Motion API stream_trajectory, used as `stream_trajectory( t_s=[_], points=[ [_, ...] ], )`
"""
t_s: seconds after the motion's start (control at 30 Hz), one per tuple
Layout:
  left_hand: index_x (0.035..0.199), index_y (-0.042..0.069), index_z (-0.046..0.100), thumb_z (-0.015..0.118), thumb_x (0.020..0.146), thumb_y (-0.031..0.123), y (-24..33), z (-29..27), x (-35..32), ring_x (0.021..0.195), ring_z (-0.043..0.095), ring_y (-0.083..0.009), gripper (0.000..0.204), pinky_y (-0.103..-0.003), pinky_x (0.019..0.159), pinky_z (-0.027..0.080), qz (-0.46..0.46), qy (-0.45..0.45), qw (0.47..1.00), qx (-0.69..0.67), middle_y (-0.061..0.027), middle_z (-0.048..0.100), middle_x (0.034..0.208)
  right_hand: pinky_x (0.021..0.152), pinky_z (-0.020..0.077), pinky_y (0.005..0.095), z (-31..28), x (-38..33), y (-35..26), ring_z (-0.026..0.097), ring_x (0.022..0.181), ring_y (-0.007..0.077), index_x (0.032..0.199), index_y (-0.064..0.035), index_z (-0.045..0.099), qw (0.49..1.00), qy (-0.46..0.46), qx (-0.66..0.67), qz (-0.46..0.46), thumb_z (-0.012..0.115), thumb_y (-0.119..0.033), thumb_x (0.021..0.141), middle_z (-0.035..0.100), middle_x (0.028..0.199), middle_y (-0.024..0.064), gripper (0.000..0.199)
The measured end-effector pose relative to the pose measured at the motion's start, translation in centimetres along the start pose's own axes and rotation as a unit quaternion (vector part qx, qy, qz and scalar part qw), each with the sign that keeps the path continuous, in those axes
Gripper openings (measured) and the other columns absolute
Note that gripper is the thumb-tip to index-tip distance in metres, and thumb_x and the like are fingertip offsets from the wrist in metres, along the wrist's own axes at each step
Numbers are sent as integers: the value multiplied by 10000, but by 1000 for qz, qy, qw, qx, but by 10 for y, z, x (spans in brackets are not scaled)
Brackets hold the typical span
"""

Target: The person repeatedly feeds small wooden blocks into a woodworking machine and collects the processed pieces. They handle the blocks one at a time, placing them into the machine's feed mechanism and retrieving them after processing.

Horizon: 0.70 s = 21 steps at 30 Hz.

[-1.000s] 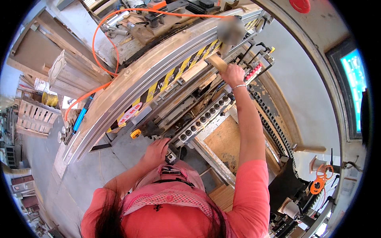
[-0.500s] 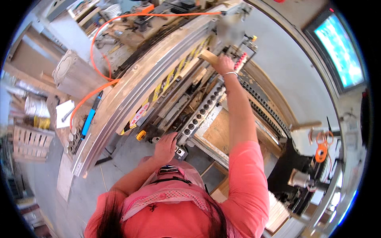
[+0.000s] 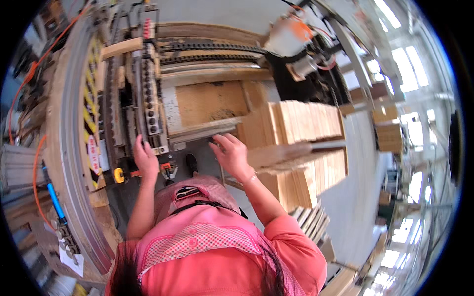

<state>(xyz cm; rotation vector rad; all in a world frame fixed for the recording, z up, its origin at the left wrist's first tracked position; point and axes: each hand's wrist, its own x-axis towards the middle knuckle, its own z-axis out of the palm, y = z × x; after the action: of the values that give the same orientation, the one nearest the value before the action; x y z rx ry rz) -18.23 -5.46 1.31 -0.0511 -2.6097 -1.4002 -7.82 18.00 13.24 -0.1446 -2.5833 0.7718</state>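
My left hand (image 3: 146,162) is at the near end of the woodworking machine, beside a metal rail (image 3: 151,106) with a row of round black holes. Its fingers point forward, slightly apart, and I see nothing held in them. My right hand (image 3: 231,157) hovers over the gap between the machine and the stacked boards, fingers loosely bent and apart, with nothing visible in it. At the machine's far end a short wooden piece (image 3: 121,48) lies crosswise near a row of red knobs (image 3: 146,28).
Stacks of light wooden boards (image 3: 312,123) stand to the right. A framed wooden panel (image 3: 210,102) sits in the machine, with black chains (image 3: 212,48) beyond. Along the left runs a long beam with yellow-black striped tape (image 3: 90,111); an orange hose (image 3: 35,182) hangs beside it.
My right hand has let go of the wooden piece at the far end and come back toward me, to the right. The view has turned right, bringing the board stacks into sight.
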Motion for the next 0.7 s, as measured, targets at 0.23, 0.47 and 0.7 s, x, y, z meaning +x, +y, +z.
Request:
stream_trajectory(
  t_s=[0.23, 0.47, 0.7],
  points=[
    [1236, 6, 470, 453, 929, 154, 0, -2, 1, 1109, 508, -353, 342, -391, 937, 394, 2, -9, 1000, -3, -203, 542, 1193, 752, 475, 385, -163, -126, 53, 572, 865, 294, 969, -76, 622, 916, 94, -356, 162, 771, -136, 664, 604, 913, 97, 345],
    [1239, 12, 467, 447, 935, 164, -2, -1, 3, 1102, 512, -351, 341, -387, 929, 396, 6, -8, 1000, -2, -201, 542, 1195, 811, 474, 403, -245, -208, 92, 547, 1005, 308, 1038, -52, 611, 789, -69, -440, 422, 806, -316, 588, 594, 1022, 130, 557],
    [1249, 15, 465, 445, 935, 163, -2, 1, 1, 1121, 508, -342, 347, -382, 948, 389, 7, -15, 1000, 2, -196, 539, 1209, 757, 491, 403, -253, -216, 95, 604, 864, 311, 863, -55, 638, 794, -98, -397, 451, 776, -319, 609, 635, 857, 128, 391]
  ],
)
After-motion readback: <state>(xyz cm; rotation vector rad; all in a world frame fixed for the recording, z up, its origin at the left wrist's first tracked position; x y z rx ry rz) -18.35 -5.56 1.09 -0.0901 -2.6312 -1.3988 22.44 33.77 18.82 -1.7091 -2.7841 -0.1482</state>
